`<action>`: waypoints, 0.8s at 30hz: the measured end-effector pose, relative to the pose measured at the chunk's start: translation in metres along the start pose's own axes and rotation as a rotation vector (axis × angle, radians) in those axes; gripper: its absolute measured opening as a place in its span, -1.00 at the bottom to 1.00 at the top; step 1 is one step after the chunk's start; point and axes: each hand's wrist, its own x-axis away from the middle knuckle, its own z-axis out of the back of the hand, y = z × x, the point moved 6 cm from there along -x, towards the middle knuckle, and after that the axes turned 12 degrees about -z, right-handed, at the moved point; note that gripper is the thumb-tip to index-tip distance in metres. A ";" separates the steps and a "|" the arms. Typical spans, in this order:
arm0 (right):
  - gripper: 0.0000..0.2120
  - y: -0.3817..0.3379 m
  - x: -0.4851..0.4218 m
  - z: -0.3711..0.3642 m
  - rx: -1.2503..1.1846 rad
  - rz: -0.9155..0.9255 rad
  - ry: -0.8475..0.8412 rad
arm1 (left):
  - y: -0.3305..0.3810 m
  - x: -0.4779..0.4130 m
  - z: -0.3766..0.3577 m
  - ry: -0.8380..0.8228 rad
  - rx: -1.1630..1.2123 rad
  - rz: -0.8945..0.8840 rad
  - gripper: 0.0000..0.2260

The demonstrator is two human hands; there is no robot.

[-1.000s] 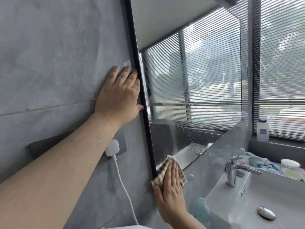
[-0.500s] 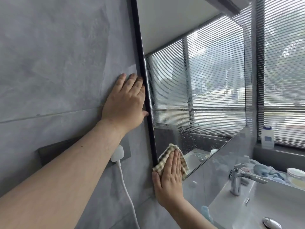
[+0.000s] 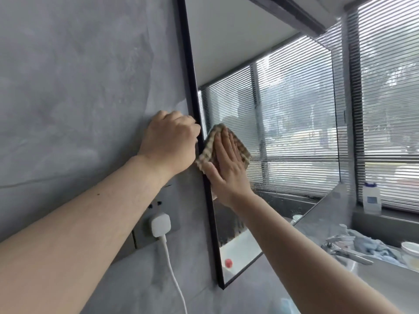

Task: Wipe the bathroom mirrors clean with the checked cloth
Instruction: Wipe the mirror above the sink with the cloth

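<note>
Right hand, fingers flat and together, presses the checked cloth on the mirror beside its black frame, left hand bracing there; droplets lower down look unwiped.

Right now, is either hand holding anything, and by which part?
The right hand presses the checked cloth flat against the mirror, fingers straight over its middle. The left hand holds nothing and rests by the frame.
</note>
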 end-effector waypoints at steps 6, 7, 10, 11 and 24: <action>-0.39 0.013 0.001 0.002 -0.097 -0.112 0.168 | -0.050 -0.022 0.015 -0.062 -0.199 0.061 -0.47; -0.36 0.010 -0.001 -0.003 -0.034 -0.103 0.146 | -0.050 -0.023 0.014 -0.123 -0.249 0.075 -0.41; -0.38 0.001 -0.015 -0.011 0.060 -0.084 0.089 | -0.039 -0.022 0.006 -0.199 -0.380 0.029 -0.40; -0.38 -0.004 -0.023 -0.010 0.069 -0.080 0.083 | -0.039 -0.021 0.005 -0.180 -0.383 0.032 -0.39; -0.42 -0.059 -0.158 0.029 0.092 -0.028 0.090 | -0.044 -0.019 0.009 -0.135 -0.388 0.196 -0.42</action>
